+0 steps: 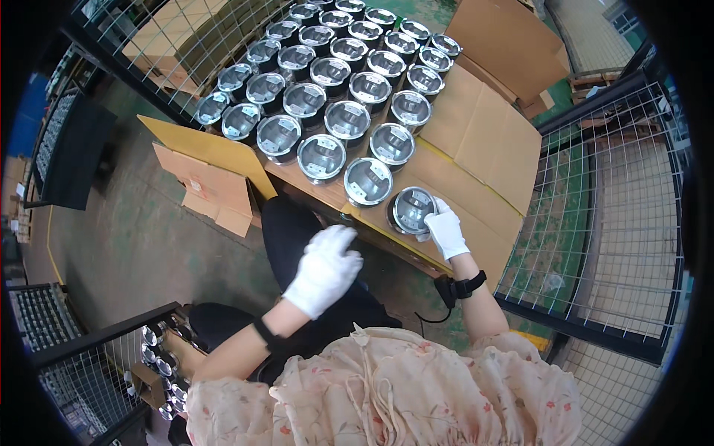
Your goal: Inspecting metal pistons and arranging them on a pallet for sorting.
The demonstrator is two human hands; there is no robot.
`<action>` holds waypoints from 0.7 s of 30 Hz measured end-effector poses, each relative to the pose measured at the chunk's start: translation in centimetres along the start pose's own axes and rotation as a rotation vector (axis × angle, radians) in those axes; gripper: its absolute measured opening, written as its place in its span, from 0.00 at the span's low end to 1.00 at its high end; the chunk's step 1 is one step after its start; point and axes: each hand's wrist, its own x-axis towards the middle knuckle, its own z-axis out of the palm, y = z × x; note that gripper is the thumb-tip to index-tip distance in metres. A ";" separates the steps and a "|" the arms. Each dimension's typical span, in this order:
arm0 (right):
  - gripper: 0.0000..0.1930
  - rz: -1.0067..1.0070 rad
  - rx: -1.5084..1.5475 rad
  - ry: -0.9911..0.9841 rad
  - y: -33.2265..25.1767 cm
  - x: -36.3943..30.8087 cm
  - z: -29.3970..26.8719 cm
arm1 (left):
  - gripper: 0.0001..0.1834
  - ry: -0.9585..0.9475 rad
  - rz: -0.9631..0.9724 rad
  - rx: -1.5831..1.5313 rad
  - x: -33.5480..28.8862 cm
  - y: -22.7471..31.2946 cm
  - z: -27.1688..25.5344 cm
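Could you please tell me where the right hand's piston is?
In the head view, the piston sits right of centre near the front edge of the cardboard, between another piston to its upper left and the right hand.

Cylinders point(368, 182): glossy, smooth metal tops; darker matt sides;
Gloves point(325, 271): matt, soft-looking cloth;
Cardboard sheet point(487, 149): matt, smooth paper board;
Right cage panel point(595, 215): metal wire mesh;
Near blouse point(387, 386): thin, crinkled cloth
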 end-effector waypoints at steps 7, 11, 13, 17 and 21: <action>0.22 -0.349 -0.990 0.369 -4.3 -0.3 -0.8 | 0.07 0.043 -0.407 0.244 -8.4 -2.0 -7.9; 0.21 -0.772 -0.860 0.222 -8.0 2.0 3.0 | 0.07 0.158 -0.642 0.214 -12.2 -1.6 -8.1; 0.20 -0.818 -0.976 0.086 -8.5 2.3 6.6 | 0.08 0.191 -0.720 0.205 -13.5 -1.8 -8.2; 0.20 -0.773 -1.388 0.024 -8.5 4.7 9.7 | 0.15 0.144 -0.606 0.334 -13.8 -1.5 -9.5; 0.17 -0.665 -1.407 0.003 -10.0 4.8 10.5 | 0.20 0.222 -0.649 0.304 -15.7 -1.6 -10.1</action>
